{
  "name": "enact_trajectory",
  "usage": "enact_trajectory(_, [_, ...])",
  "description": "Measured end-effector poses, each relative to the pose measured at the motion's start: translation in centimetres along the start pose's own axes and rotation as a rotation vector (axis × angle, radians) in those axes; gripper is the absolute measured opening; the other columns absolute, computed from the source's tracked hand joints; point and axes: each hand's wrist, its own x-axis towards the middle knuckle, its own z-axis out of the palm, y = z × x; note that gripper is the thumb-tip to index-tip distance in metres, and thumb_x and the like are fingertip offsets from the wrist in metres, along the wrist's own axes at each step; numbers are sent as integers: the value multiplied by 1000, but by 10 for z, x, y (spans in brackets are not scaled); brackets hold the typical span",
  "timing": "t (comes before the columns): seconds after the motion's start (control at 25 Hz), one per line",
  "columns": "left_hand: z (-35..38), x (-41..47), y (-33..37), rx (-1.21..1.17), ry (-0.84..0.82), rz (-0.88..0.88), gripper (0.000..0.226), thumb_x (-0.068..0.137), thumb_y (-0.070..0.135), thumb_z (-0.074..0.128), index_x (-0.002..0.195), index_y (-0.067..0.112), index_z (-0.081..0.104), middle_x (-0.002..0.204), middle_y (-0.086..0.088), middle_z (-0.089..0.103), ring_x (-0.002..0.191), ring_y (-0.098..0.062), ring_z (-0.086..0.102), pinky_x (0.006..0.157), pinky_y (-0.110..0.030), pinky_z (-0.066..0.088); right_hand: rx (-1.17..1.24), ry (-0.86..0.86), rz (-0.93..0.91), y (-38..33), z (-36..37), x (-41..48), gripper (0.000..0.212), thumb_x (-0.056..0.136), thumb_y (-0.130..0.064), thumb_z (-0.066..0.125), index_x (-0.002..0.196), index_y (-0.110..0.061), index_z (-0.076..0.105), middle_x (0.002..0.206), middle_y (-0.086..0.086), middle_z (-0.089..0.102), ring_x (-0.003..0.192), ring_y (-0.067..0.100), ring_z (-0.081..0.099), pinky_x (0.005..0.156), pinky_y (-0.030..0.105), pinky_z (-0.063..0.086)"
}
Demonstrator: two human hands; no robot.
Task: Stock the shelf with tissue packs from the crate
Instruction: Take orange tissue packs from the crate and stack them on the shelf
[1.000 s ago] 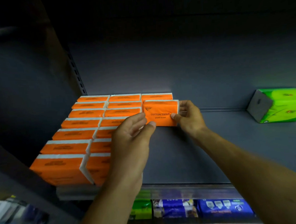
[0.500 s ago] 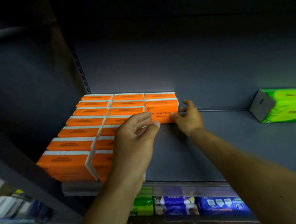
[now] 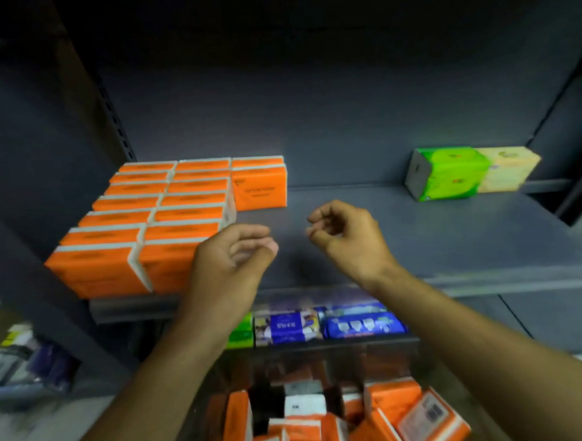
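The left hand (image 3: 230, 254) and right hand (image 3: 348, 237) are hovering loosely curled, holding nothing, over the smooth grey metal shelf (image 3: 437, 242). Glossy orange rectangular tissue packs (image 3: 180, 210) are standing beside them in rows.

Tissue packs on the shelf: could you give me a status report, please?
Left hand, right hand empty, loosely curled. Third-column orange pack stands on shelf, untouched. More packs wait in crate. Nothing blocking the open shelf space.
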Motion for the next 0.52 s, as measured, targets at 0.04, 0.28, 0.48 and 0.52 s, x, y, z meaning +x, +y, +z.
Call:
enact_trajectory(0.04, [4,-10,-2,20,-19,10,16,88,9,69,100,20,69,90,4,74,83,0,68,74,-21,49,-7,-20,-14,0,-6,-13,17,82,-9,73,83,-24,65,73,-7,67,65,8,59,70,18,49])
enact_trajectory(0.28, [22,-63,-27,184,-130,6,13,88,17,71,97,26,69,88,9,72,85,0,68,80,-22,53,-78,-179,117,48,-13,-100,11,81,-16,74,85,-23,67,72,-7,69,68,7,62,74,30,53])
enact_trajectory(0.48, [35,-94,-71,354,-242,-64,13,83,18,74,83,29,67,80,8,71,79,-10,69,79,-29,54,-176,-341,286,98,-3,-166,12,81,-15,72,89,-22,68,74,-12,68,71,-1,62,72,18,48])
enact_trajectory(0.52, [37,-100,-81,393,-281,-94,11,84,20,74,87,28,68,83,7,71,81,-11,68,80,-29,54,-208,-380,302,105,1,-176,15,80,-13,71,92,-22,70,79,-11,70,75,0,64,74,17,48])
